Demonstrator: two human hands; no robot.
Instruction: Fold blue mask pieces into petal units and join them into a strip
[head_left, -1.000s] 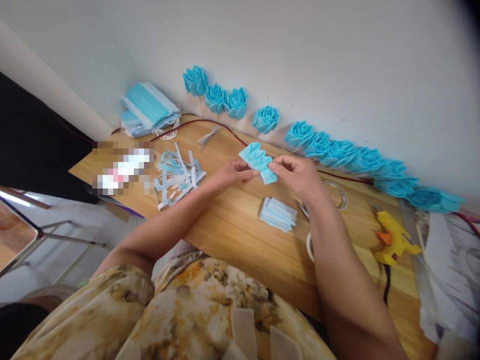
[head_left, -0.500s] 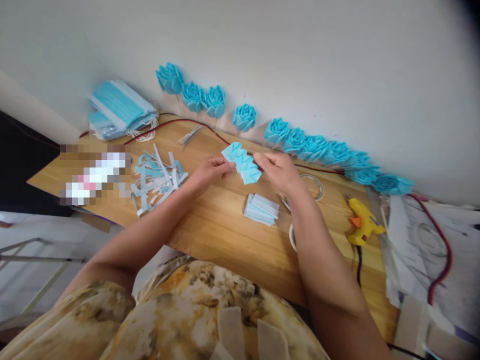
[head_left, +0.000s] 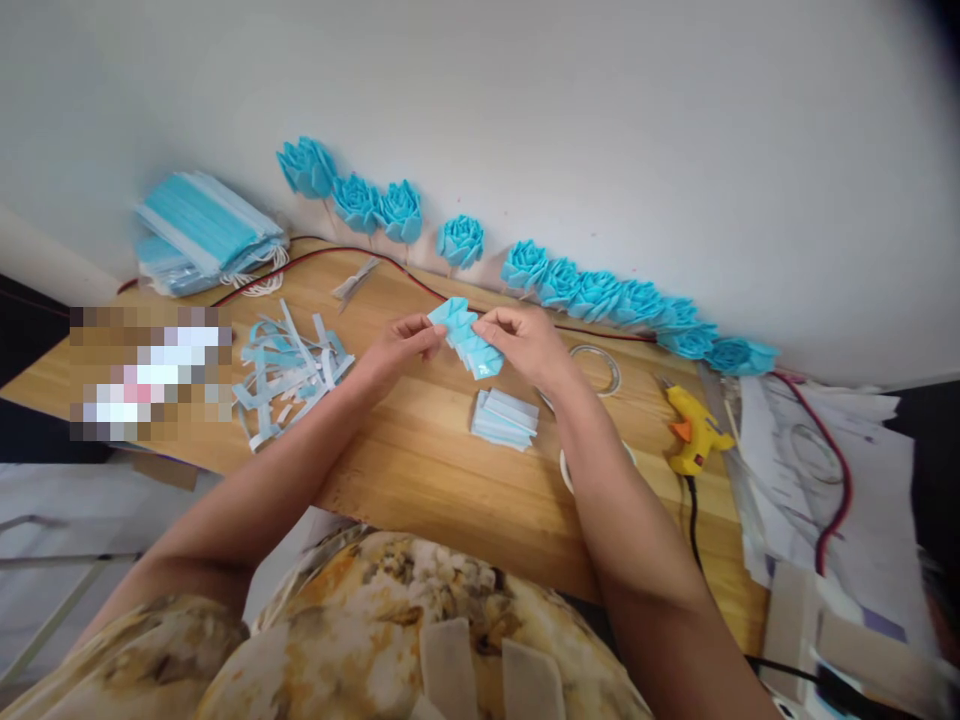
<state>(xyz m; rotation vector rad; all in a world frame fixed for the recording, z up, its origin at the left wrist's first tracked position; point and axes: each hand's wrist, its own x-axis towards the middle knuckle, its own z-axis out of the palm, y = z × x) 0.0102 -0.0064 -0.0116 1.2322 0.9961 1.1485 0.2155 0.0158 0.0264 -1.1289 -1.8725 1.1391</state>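
Both my hands hold a folded light-blue strip of zigzag points (head_left: 469,342) just above the wooden table (head_left: 442,490). My left hand (head_left: 397,347) pinches the strip's left end with thumb and fingers closed. My right hand (head_left: 525,343) grips its right side, fingers curled over the top. Below the hands, a small stack of folded blue mask pieces (head_left: 504,418) lies on the table.
A row of blue fabric roses (head_left: 570,285) leans on the wall. A stack of face masks (head_left: 202,230) lies far left, a pile of cut strips (head_left: 289,365) beside it. A tape ring (head_left: 600,368), a yellow glue gun (head_left: 694,432), a red cable and papers (head_left: 825,480) are at the right.
The view has swung right, so everything sits further left in the frame. My hands have drawn closer together on the folded strip, the right hand now covering more of it.
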